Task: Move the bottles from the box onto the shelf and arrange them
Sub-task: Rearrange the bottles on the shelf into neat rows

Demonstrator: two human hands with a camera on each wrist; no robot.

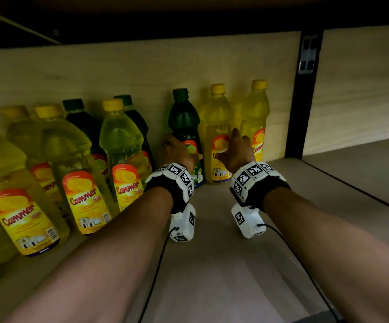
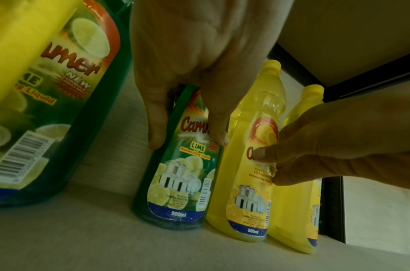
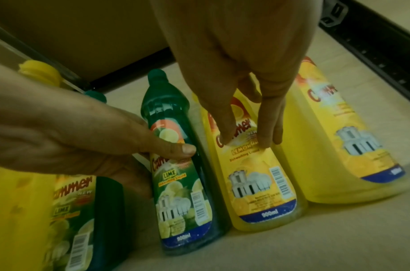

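Forearms (image 1: 123, 248): nearest the lens, both stretched over the shelf board (image 1: 223, 276), each wearing a tagged white wrist unit with a trailing cable.
Front-left bottles (image 1: 81, 183): yellow, standing in staggered rows with dark green ones behind; labels face outward, presumably for display.
Left hand (image 1: 177, 152): wrapped around the green lime bottle (image 1: 185, 127); thumb laid across the label front, other fingers (image 2: 156, 117) down its side. Grip closed on it at label height, probably to slide or square it without tipping.
Right hand (image 1: 237, 150): fingertips (image 3: 229, 135) resting on the label of the yellow lemon bottle (image 1: 219, 127), fingers fairly straight, not curled around. Looks like a push or steadying touch rather than a hold.
Green lime bottle, look: dark translucent body, green cap, red-and-yellow label with a lime slice; upright, base on the shelf, touching or just beside the yellow one.
Yellow lemon bottle, look: bright yellow liquid, yellow cap, barcode at right of label; upright.
Far yellow bottle (image 1: 257, 117): just beside it, near the black upright post (image 1: 303, 101).
Back panel (image 1: 118, 73): pale wood, right behind the row.
Box: out of view.
Stage, judged: arranging, closing gaps along the back row.
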